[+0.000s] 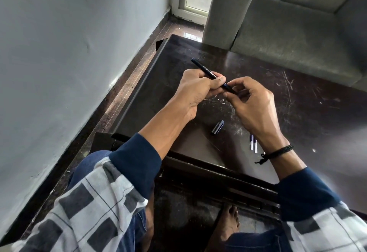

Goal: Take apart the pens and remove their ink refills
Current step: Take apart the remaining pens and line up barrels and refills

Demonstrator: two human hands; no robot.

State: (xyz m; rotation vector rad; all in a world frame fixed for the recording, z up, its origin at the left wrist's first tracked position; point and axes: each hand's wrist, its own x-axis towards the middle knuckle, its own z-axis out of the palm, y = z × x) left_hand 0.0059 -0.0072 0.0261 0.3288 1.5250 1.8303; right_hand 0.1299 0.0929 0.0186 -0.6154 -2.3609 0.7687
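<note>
A dark brown glossy tabletop (309,112) carries the things; pale scratches and scuffs mark its surface, thickest around the middle and toward the right; a small dark blue plastic pen cap (217,127) lies flat on it; right of the cap, apart from it, two thin clear ink refills (253,145) lie side by side, near the front edge.

Count, quick: 1 pen (204,69), over the middle of the table (297,112). 1 loose cap (217,127), toward the near edge. 2 refills (251,143) side by side nr the near edge, partly behind a wrist, so can't tell if more lie under it. Hands: 2, i.e. left hand (195,87) and right hand (254,104). 1 wrist cord (278,152).
</note>
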